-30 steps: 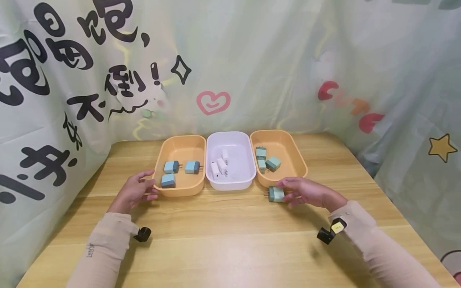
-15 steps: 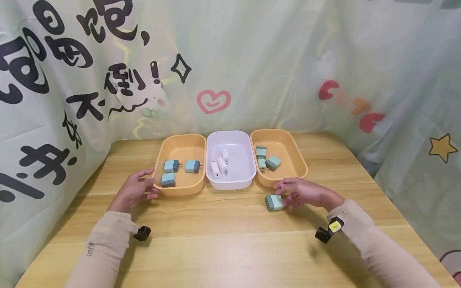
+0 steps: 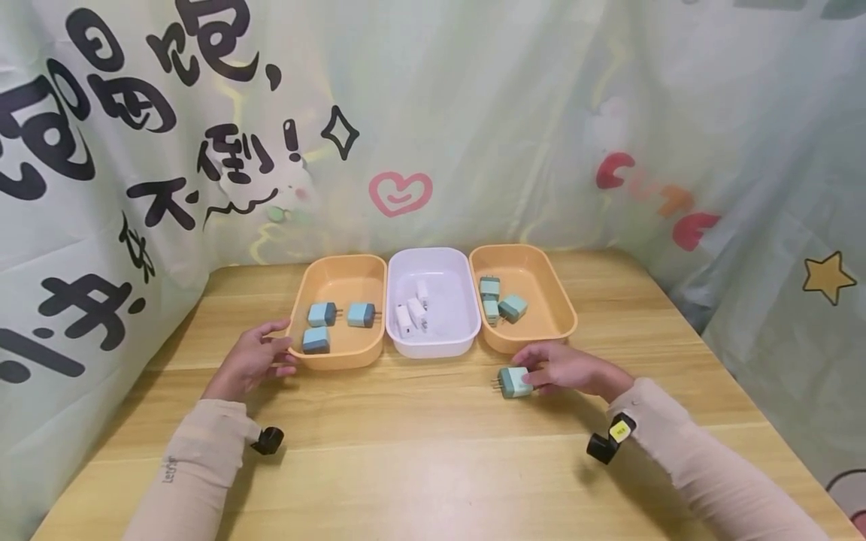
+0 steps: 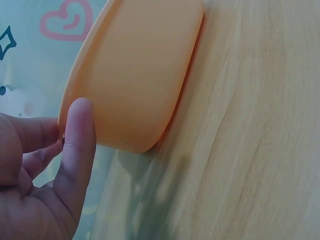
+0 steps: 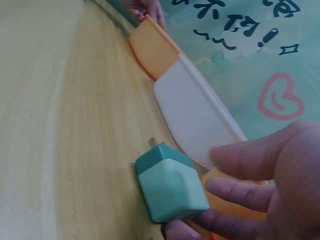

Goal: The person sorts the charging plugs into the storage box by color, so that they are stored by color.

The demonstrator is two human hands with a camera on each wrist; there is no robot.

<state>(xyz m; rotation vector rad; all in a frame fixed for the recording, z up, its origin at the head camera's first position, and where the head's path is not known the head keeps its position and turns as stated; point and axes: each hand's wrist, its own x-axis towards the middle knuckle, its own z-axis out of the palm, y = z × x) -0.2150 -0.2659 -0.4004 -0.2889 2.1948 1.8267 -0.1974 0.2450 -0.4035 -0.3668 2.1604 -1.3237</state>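
My left hand [image 3: 252,362] holds the near left corner of the left orange tray [image 3: 341,361]. In the left wrist view the thumb [image 4: 80,125] lies along the tray's outer wall, with other fingers behind the rim. My right hand [image 3: 564,368] is at a two-tone green wall charger [image 3: 514,382] on the table, in front of the right orange tray [image 3: 528,263]. The charger's prongs point left. In the right wrist view, lower fingertips [image 5: 182,231] reach the end of the charger away from its prongs, while an upper digit stands apart from it.
A white tray [image 3: 433,349] with several white chargers [image 3: 416,309] stands between the orange trays. Blue chargers [image 3: 316,340] lie in the left tray, green chargers [image 3: 513,306] in the right one. A printed cloth [image 3: 473,135] hangs behind the wooden table [image 3: 406,458].
The green charger has come away from the right tray's front, nearer the viewer. My right hand has followed, its thumb now overlapping the charger in the head view. The left hand has stayed put.
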